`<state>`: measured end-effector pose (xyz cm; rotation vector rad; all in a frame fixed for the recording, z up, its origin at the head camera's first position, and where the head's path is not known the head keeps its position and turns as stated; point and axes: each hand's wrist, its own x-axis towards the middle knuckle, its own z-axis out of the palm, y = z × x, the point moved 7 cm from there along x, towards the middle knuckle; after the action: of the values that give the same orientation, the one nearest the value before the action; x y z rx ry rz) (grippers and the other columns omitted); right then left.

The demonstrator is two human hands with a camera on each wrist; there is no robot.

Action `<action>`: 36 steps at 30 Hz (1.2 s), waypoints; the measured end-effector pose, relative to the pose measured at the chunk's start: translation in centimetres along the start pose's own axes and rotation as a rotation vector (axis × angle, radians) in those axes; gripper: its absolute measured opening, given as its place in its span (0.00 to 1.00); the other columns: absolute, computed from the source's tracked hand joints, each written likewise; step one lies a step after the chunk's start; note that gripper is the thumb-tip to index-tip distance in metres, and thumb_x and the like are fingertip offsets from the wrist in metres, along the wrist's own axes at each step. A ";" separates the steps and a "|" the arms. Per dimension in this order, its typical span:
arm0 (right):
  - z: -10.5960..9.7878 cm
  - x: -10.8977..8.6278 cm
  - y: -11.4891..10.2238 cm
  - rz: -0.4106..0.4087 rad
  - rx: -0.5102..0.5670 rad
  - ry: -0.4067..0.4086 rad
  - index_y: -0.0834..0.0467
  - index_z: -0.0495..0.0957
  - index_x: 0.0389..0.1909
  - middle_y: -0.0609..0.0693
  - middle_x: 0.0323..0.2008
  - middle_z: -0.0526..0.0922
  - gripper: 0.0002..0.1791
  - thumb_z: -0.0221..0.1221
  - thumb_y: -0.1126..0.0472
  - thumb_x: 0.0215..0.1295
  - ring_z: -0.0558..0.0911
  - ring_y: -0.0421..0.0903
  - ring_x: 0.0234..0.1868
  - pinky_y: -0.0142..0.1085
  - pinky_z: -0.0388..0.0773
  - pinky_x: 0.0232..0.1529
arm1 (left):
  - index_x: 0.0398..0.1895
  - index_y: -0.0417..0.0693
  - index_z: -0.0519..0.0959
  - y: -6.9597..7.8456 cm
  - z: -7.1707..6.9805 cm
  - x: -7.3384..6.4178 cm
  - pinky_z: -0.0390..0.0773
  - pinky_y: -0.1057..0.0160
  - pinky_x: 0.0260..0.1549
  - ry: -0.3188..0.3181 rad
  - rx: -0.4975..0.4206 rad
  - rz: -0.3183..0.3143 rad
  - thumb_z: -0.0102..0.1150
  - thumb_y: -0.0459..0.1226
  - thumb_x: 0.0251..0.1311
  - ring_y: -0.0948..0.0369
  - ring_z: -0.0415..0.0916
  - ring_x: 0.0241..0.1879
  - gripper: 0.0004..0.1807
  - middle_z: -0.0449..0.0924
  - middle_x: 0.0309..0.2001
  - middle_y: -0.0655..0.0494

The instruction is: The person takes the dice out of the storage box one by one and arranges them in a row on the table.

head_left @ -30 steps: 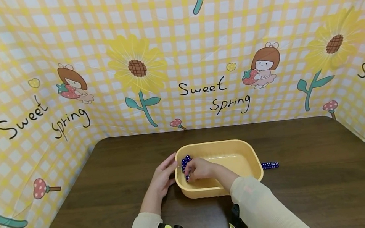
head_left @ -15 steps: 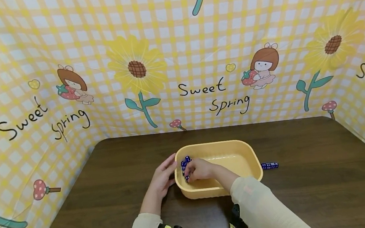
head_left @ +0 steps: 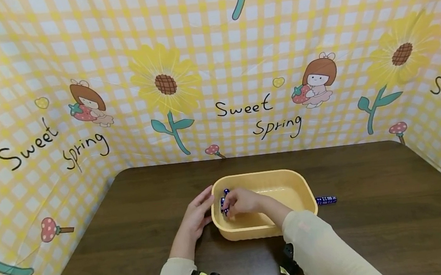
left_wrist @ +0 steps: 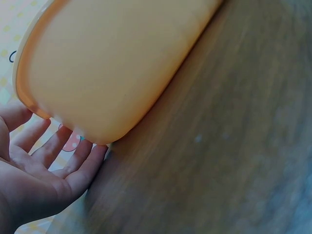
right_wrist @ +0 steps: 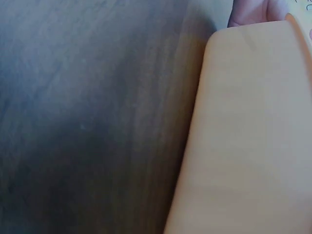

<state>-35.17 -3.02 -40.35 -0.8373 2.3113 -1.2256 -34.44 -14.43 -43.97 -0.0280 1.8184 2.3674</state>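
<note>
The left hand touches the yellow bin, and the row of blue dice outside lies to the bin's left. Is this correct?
Not quite: the left hand touches the yellow bin, but the head view shows the row of blue dice to its right.

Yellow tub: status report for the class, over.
Left hand touching tub, outside left end. Right hand inside at blue dice, grip unclear. Dice row outside, by right end. No obstruction visible.

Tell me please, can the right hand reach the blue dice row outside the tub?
Probably not directly: the right hand is inside the tub, whose wall stands between it and the blue dice row.
</note>
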 end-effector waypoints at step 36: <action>-8.8 -5.3 -0.7 -0.014 -0.062 0.150 0.68 0.76 0.35 0.50 0.27 0.77 0.09 0.57 0.69 0.53 0.72 0.42 0.28 0.41 0.71 0.31 | 0.59 0.45 0.63 0.0 -0.1 0.0 0.70 0.52 0.37 0.027 0.016 0.012 0.49 0.34 0.58 0.52 0.63 0.50 0.24 0.62 0.56 0.46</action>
<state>-36.16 5.54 -34.70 -0.8084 2.4771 -1.2682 -34.48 -14.49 -44.03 -0.0470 1.8548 2.3713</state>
